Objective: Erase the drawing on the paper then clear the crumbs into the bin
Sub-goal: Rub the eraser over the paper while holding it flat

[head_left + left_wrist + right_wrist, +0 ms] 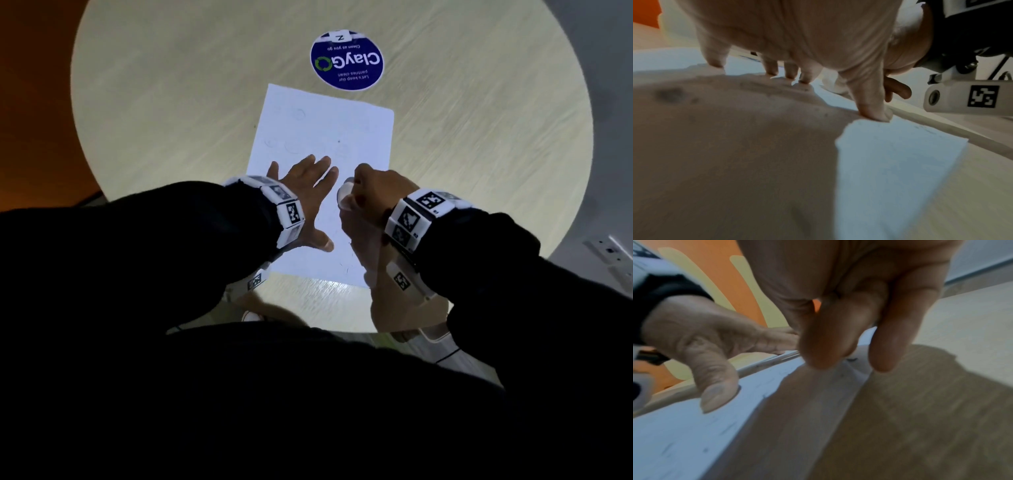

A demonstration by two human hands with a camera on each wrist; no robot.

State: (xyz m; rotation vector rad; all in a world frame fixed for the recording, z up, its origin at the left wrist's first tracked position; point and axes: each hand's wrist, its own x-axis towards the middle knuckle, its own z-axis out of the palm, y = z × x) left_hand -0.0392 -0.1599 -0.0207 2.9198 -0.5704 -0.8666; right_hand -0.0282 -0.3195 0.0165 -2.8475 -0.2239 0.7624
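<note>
A white sheet of paper (325, 130) lies on the round table, with faint pencil circles (293, 147) on its far half. My left hand (308, 192) rests flat on the sheet's near half, fingers spread and straight; the left wrist view shows its fingertips (873, 112) pressing the paper (890, 154). My right hand (371, 192) grips a white eraser (343, 196) near the sheet's right edge, just right of the left hand. Its curled fingers (828, 340) hide the eraser in the right wrist view. Small dark specks lie on the paper (684, 434). No bin is in view.
The pale wood-grain table (171, 120) carries a round blue ClayGo sticker (346, 61) just beyond the paper. An orange floor or wall shows past the table's left rim. A white power socket plate (608, 250) sits off the table's right side.
</note>
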